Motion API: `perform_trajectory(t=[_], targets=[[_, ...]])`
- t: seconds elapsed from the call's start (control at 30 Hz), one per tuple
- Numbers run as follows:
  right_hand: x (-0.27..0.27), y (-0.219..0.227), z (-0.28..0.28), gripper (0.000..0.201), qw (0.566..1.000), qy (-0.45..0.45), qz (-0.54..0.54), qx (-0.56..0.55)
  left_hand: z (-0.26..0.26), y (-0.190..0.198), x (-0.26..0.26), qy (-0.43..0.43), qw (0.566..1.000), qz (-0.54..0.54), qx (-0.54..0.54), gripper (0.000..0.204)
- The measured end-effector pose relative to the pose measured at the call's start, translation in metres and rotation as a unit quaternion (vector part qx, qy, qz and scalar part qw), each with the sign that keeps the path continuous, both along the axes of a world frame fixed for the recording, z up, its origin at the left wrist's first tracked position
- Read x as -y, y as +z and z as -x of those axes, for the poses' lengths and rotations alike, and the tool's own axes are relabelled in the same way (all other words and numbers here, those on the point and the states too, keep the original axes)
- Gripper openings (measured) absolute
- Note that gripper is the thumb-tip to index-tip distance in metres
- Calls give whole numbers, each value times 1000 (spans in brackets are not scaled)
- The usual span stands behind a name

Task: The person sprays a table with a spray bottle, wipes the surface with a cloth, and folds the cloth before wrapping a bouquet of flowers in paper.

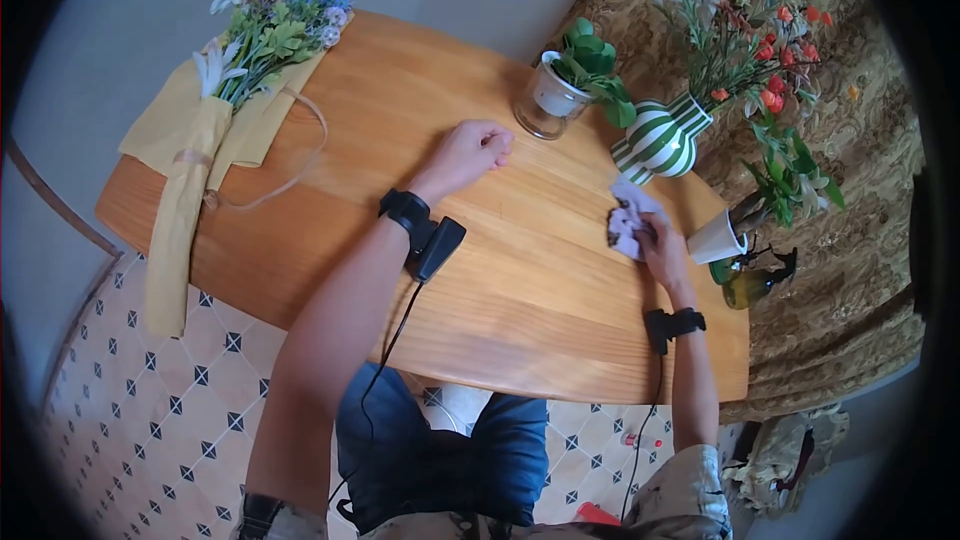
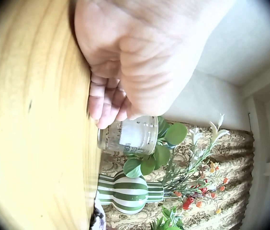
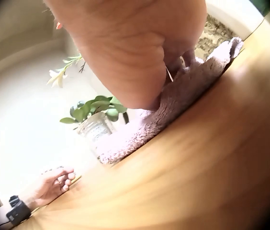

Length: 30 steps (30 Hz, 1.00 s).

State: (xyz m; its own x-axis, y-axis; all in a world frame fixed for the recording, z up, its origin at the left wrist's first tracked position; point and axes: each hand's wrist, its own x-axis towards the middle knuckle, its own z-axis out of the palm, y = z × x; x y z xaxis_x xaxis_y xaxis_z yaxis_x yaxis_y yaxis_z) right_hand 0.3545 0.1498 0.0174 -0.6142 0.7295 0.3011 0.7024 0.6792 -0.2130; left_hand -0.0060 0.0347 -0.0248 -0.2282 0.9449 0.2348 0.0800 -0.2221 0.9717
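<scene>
A lilac fluffy cloth (image 1: 627, 210) lies bunched on the wooden table (image 1: 480, 280), and my right hand (image 1: 664, 252) grips it near the right edge. From the right wrist, the cloth (image 3: 144, 132) spreads flat along the tabletop under my fingers and thumb. My left hand (image 1: 466, 154) rests on the table's middle with its fingers loosely curled, holding nothing. Just beyond it stands a clear glass pot (image 1: 545, 105) with a round-leaved plant. A green-and-white striped vase (image 1: 660, 140) of flowers is right behind the cloth.
To the right of my right hand are a white pot (image 1: 716, 238) with a leafy plant and a green spray bottle (image 1: 748, 285). A bouquet in yellow wrapping paper (image 1: 185, 200) overhangs the table's left edge, its ribbon (image 1: 318, 145) trailing loose. A patterned curtain (image 1: 860, 180) hangs behind.
</scene>
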Motion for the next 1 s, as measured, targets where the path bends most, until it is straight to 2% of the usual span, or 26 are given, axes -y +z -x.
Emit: perform_trajectory(t=[0.1, 0.2, 0.33, 0.4, 0.47, 0.5, 0.53, 0.6, 0.63, 0.73, 0.97, 1.0], targets=[[-20, -11, -43, 27, 998, -53, -18, -39, 0, -1, -2, 1, 1000, -1, 0, 29], [-18, -5, -54, 27, 997, -58, -2, -42, 2, -2, -3, -6, 1000, 2, -5, 28], [-14, -2, -44, 27, 998, -62, -25, 1, 4, -5, -10, -8, 1000, 8, -8, 27], [8, 10, -14, 27, 997, -67, 29, -19, 5, -5, -10, -4, 1000, 9, -7, 28], [22, 11, 10, 28, 995, 6, 89, -34, 6, -6, -9, 6, 1000, 11, -10, 29], [26, 9, 21, 30, 992, 61, 99, -51, 6, -6, -9, 0, 1000, 4, -8, 29], [33, 8, 34, 30, 990, 69, 105, -61, 6, -6, -9, -7, 1000, -4, -5, 29], [51, 13, 64, 31, 975, 168, 122, -74, 7, -4, -9, -4, 1000, 9, -12, 29], [58, 19, 76, 31, 970, 186, 149, -52, 6, -4, -10, -7, 1000, 16, -7, 29], [46, 8, 94, 32, 951, 245, 171, -81, 6, -5, -9, -10, 1000, 10, -8, 29], [6, 3, 49, 36, 971, 112, 183, -106, 5, -7, -10, -14, 1000, -6, -5, 28], [-3, -2, 39, 36, 971, 115, 183, -105, 5, -7, -10, -18, 1000, -8, 4, 28]])
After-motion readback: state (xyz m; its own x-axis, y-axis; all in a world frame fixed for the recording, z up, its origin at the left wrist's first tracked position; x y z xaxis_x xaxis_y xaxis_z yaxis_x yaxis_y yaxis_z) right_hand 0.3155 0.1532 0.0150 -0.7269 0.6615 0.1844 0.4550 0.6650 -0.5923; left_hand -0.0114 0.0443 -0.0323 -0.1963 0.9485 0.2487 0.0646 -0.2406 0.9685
